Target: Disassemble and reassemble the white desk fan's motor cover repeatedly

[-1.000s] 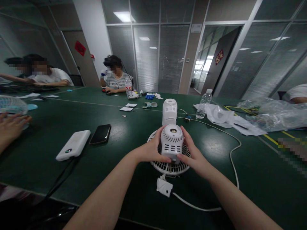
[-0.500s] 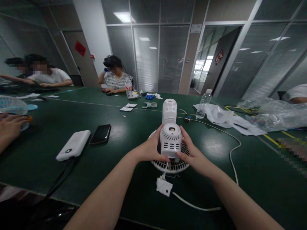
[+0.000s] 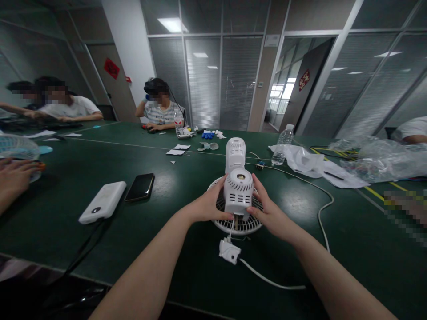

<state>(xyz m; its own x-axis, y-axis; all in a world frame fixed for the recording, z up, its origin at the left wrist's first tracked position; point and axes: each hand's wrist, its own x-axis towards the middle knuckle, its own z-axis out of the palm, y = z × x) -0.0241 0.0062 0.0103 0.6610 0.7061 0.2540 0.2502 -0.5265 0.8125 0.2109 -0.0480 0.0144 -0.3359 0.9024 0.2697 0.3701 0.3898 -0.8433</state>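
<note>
A white fan motor housing (image 3: 239,191) with slotted vents sits between my two hands, above a round white fan grille (image 3: 247,227). My left hand (image 3: 215,202) grips its left side, thumb along the lower edge. On the opposite side my right hand (image 3: 264,205) holds it, thumb near the bottom right corner. Just beyond stands another white vented piece (image 3: 235,153); whether it is joined to the housing I cannot tell. Thin wires run from the housing down to a small white switch box (image 3: 229,251), from which a white cable (image 3: 273,281) leads right.
Left of my hands lie a white power bank (image 3: 103,202) and a black phone (image 3: 140,186). A plastic bottle (image 3: 283,144), white paper (image 3: 310,162) and clear plastic bags (image 3: 383,155) are on the right. Clear fan blades (image 3: 208,146) lie farther back. Another person's hand (image 3: 16,178) is at far left.
The housing has tilted and shifted slightly up between my hands. The switch box has moved a little up and to the right with its cable.
</note>
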